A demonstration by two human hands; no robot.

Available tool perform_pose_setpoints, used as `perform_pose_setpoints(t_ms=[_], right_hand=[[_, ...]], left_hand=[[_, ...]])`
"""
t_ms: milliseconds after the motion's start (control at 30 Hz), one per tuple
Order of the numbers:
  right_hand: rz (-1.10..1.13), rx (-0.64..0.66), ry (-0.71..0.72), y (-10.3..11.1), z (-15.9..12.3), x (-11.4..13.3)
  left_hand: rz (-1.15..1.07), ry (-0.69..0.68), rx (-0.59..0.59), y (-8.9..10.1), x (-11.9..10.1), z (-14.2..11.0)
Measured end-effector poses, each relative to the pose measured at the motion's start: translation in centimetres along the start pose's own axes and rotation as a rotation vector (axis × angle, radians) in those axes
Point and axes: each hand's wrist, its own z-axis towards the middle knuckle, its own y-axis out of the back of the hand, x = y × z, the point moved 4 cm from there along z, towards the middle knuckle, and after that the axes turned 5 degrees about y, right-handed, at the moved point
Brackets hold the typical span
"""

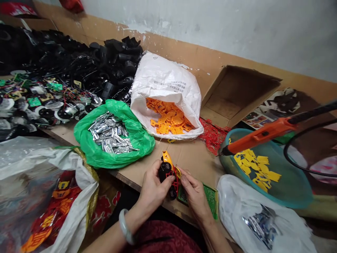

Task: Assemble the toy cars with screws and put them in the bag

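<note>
Both my hands meet at the front edge of a cardboard-covered table. My left hand is wrapped round a small toy assembly with a black body, an orange top piece and red parts. My right hand pinches the same assembly from the right, fingertips pressed on its yellow and red side. A pale bangle sits on my left wrist. A green grid-patterned piece lies under my right hand.
A green bag of silver metal pieces and a white sack of orange plastic parts sit behind. A teal basin of yellow parts, an orange-handled tool, an open carton, black parts and bags surround me.
</note>
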Motion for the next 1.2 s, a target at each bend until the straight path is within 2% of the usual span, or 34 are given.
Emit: perform_pose_setpoints(t_ms=[300, 667, 1000, 1200], right_hand=[[0.184, -0.007, -0.106, -0.4, 0.0, -1.1], [0.114, 0.012, -0.092, -0.5, -0.3, -1.1], [0.005, -0.026, 0.013, -1.3, 0.1, 1.0], [0.07, -0.106, 0.081, -2.3, 0.3, 1.2]], left_hand=[[0.124, -0.014, 0.006, 0.3, 0.0, 0.7], [-0.012, 0.015, -0.005, 0.4, -1.1, 0.8], [-0.091, 0.041, 0.005, 0.9, -0.8, 0.8], [-0.308, 0.11, 0.016, 1.6, 0.6, 0.5]])
